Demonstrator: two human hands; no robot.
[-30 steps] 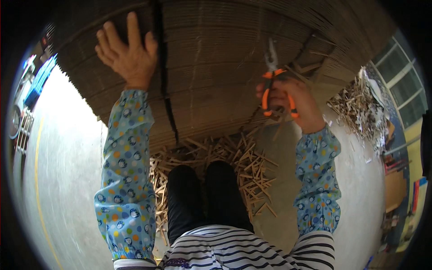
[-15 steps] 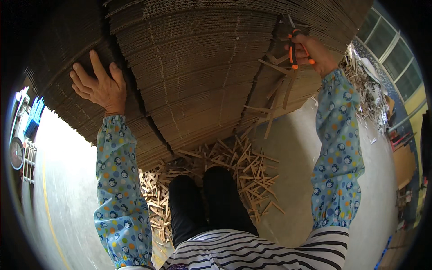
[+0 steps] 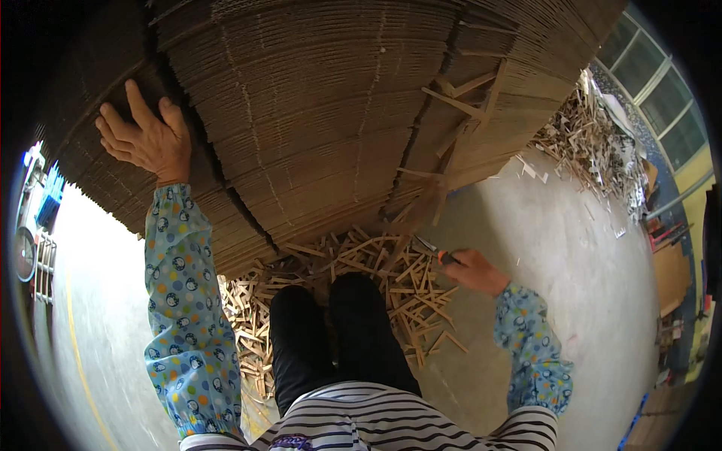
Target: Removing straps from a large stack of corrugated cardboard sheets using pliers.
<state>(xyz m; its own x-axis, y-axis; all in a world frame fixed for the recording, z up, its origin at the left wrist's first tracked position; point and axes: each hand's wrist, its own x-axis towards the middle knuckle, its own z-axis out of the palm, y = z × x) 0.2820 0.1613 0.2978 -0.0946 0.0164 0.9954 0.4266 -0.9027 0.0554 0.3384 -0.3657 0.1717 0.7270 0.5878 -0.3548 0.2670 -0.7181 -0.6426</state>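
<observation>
Floor (image 3: 594, 316) spreads around you; your brown card stack (image 3: 316, 113) fills the upper view, right in front of you, edges facing you. Pile (image 3: 410, 304) of thin strips lies at its foot, around your knees, so a good many pieces look to be off already. Another scrap heap (image 3: 598, 143) sits well apart at right. Left groove (image 3: 210, 154) in the stack looks clear where it shows; right groove (image 3: 421, 124) has loose strips (image 3: 490, 98) sticking out beside it, so that side seems unfinished; can't tell for the dark top. Your left hand (image 3: 144, 137) lies against the stack, fingers spread, gripping nothing. Your right hand (image 3: 479, 272) is low, wrapped round the pliers (image 3: 444, 257), tips pointing toward the pile; can't tell whether they pinch anything.
</observation>
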